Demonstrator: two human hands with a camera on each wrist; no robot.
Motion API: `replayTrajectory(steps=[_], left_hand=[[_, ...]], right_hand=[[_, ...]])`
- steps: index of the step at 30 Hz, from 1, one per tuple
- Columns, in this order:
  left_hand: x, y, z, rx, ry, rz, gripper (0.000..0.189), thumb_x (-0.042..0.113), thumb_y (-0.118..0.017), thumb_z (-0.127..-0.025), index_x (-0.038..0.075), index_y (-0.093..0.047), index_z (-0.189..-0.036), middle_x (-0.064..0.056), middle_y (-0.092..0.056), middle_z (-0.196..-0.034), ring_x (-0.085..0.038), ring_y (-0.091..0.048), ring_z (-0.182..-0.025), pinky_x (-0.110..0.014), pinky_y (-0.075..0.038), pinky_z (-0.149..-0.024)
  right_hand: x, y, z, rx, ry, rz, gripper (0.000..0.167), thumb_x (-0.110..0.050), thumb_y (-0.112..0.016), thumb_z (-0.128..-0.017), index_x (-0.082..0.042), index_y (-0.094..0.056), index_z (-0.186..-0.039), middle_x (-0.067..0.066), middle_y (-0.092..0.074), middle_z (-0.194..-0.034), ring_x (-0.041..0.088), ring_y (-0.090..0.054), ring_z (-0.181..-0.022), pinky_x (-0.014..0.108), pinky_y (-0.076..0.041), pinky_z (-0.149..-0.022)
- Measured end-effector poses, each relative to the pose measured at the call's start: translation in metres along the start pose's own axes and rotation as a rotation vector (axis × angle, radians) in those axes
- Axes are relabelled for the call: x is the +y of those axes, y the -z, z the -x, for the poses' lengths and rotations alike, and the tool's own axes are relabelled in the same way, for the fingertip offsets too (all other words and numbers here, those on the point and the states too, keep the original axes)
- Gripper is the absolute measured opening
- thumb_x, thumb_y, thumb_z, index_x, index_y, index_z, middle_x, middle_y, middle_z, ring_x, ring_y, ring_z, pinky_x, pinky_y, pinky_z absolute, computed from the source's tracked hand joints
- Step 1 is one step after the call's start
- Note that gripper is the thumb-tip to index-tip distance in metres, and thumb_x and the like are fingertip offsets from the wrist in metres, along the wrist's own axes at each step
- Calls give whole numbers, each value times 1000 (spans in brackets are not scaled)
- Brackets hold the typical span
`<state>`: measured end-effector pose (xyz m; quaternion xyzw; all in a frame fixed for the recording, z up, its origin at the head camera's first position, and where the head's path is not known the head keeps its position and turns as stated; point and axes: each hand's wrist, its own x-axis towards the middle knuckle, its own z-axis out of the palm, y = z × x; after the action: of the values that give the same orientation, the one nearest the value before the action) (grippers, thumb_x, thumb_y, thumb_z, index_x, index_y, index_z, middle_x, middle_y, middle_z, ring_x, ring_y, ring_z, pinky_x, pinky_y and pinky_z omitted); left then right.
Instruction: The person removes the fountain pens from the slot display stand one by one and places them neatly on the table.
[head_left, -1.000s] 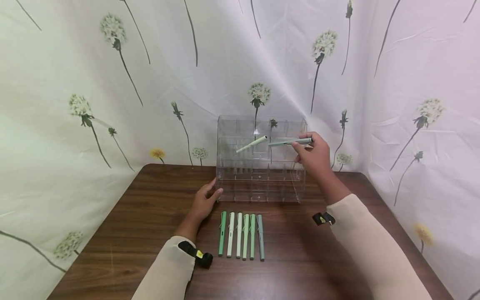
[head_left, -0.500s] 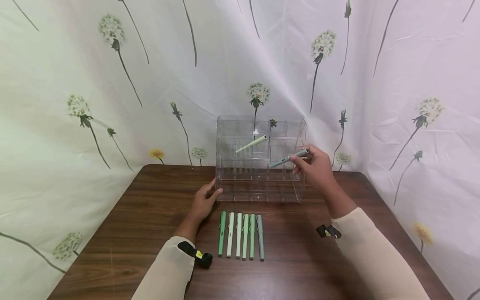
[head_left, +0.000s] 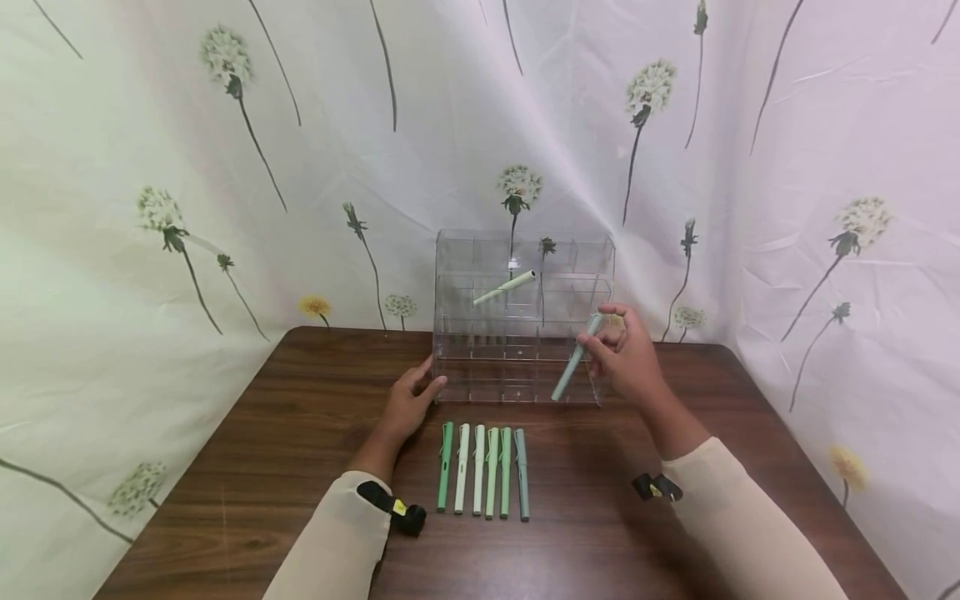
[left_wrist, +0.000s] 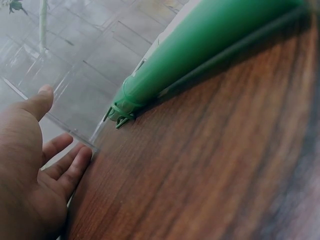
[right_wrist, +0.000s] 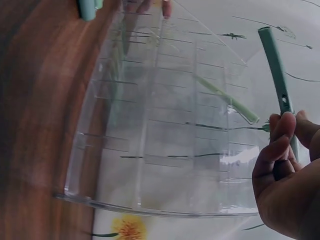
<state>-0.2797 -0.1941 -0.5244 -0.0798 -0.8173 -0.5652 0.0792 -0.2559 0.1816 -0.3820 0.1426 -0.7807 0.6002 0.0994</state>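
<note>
A clear plastic organizer [head_left: 452, 252] with tiered compartments stands at the back of the table. My left hand [head_left: 407, 406] rests against its lower left side, fingers fairly straight and the thumb at the front edge. My right hand [head_left: 626, 350] pinches a grey-green pen [head_left: 567, 372] between thumb and fingers, before the organizer's right side. That pen slants, lower end toward the front left. A pale green pen [head_left: 501, 288] lies tilted in an upper compartment. In the left wrist view, a green pen [left_wrist: 185, 50] looms close, beside the left hand [left_wrist: 35, 165].
Several capped pens lie side by side in front of the organizer, from a green one [head_left: 445, 467] through pale ones to a grey-green one [head_left: 522, 475]. The brown wooden table [head_left: 300, 433] meets a flower-printed curtain [head_left: 337, 150] behind.
My right hand has moved down a little and turned the grey-green pen from nearly level to steeply slanted, its far end swinging down. The left hand stays against the organizer.
</note>
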Motion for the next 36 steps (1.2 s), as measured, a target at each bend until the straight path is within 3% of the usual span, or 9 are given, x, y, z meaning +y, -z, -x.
replayTrajectory(steps=[3, 11, 19, 24, 30, 36], left_hand=[[0, 0, 0, -1, -4, -2, 66, 34, -69, -110, 18, -44, -168, -25, -55, -159, -42, -61, -139, -59, -47, -118], [-2, 0, 0, 5, -24, 10, 65, 33, -69, -110, 17, -44, -168, -25, -54, -160, -43, -61, -141, -59, -48, -116], [1, -1, 1, 1, -25, 3, 65, 32, -67, -111, 15, -43, -169, -27, -55, -158, -43, -62, -140, -59, -48, -116], [0, 0, 0, 6, -25, 10, 65, 33, -69, -110, 16, -44, -168, -26, -55, -158, -43, -60, -142, -60, -47, -119], [0, 0, 0, 5, -21, 29, 65, 33, -69, -110, 16, -46, -168, -26, -56, -157, -43, -60, -142, -61, -46, -119], [0, 0, 0, -3, -21, 23, 65, 34, -68, -110, 17, -45, -168, -26, -57, -155, -42, -63, -138, -60, -48, -116]], right_hand=[[7, -2, 5, -31, -24, 3, 53, -9, -75, -105, -5, -47, -149, -3, -75, -79, 14, -60, -54, 30, -53, -53], [24, -14, 19, -133, -103, 55, 52, -13, -77, -104, -10, -55, -152, 3, -78, -83, 33, -66, -58, 36, -55, -53], [34, -23, 32, -190, -159, 22, 52, -12, -78, -103, -6, -55, -150, 1, -78, -84, 17, -64, -56, 36, -59, -58], [42, -27, 38, -207, -171, 9, 51, -11, -79, -102, -3, -57, -147, 7, -77, -85, 16, -63, -57, 38, -59, -58], [52, -34, 44, -247, -220, -3, 49, -13, -82, -100, -3, -59, -143, 2, -77, -82, 16, -63, -57, 37, -58, -58], [60, -37, 50, -316, -251, -7, 51, -8, -82, -97, 1, -59, -142, 7, -79, -84, 18, -65, -58, 35, -59, -58]])
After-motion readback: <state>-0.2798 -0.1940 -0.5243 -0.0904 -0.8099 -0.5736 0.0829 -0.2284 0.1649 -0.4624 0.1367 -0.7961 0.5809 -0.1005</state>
